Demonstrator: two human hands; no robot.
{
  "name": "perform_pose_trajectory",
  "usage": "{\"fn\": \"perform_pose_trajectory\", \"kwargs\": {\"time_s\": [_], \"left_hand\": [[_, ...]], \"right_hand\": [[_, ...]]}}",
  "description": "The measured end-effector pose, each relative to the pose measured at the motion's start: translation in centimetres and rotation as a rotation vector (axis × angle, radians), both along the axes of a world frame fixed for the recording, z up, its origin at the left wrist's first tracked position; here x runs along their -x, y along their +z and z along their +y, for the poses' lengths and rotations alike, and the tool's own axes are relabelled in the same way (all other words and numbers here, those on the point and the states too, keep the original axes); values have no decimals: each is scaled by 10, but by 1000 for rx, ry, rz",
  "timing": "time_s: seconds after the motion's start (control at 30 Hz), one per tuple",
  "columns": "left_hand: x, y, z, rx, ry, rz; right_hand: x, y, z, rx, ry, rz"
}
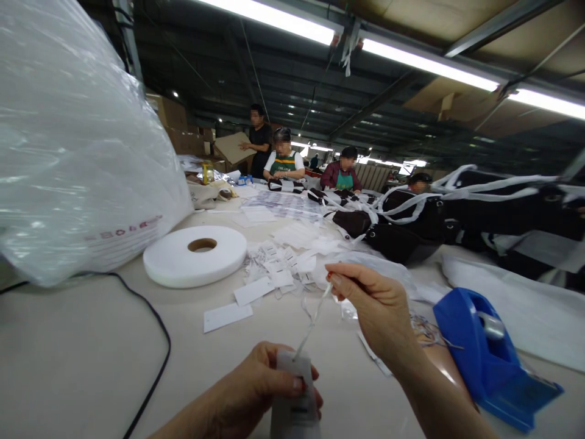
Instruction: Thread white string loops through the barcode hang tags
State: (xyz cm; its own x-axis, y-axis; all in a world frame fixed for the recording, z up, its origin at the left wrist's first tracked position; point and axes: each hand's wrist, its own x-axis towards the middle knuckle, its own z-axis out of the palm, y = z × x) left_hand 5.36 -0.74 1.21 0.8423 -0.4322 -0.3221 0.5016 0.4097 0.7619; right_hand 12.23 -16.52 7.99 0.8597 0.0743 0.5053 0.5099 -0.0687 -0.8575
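Note:
My left hand [269,384] grips a pale hang tag [295,414] with dark print, thumb across its front, low in the head view. From the hole at the tag's top a thin white string [313,320] runs up to my right hand [375,299]. The thumb and forefinger of that hand pinch the string's upper end. Beyond my hands lies a heap of white tags with strings [278,265]. Two blank white tags [227,317] rest flat to the left of it.
A big roll of white tape [196,256] lies at left, beside a bulging plastic bag [82,146] and a black cord [167,341]. At right stand a blue tape dispenser [484,360] and black bags with white straps [406,225]. Several people work across the table.

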Motion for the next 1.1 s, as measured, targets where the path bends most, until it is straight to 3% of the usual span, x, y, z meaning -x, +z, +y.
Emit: {"fn": "perform_pose_trajectory", "kwargs": {"time_s": [0.17,0.53,0.67,0.8,0.93,1.0,1.1], "left_hand": [[4,-4,1,-2,-25,45],[9,-8,3,155,-69,-7],[14,-9,6,91,-67,33],[20,-15,10,-125,-47,-70],[22,-31,20,-389,5,-288],[23,-40,30,-638,82,-494],[25,-51,47,-1138,245,-1063]], "right_hand": [[-5,-4,-4,-44,-28,49],[-17,-14,-9,-212,-22,159],[-18,-18,-11,-212,-27,203],[-22,-23,-13,-221,-52,247],[-30,-36,-16,-226,-67,292],[-36,-45,-17,-217,-57,328],[-44,-61,-16,-194,-32,394]]}}
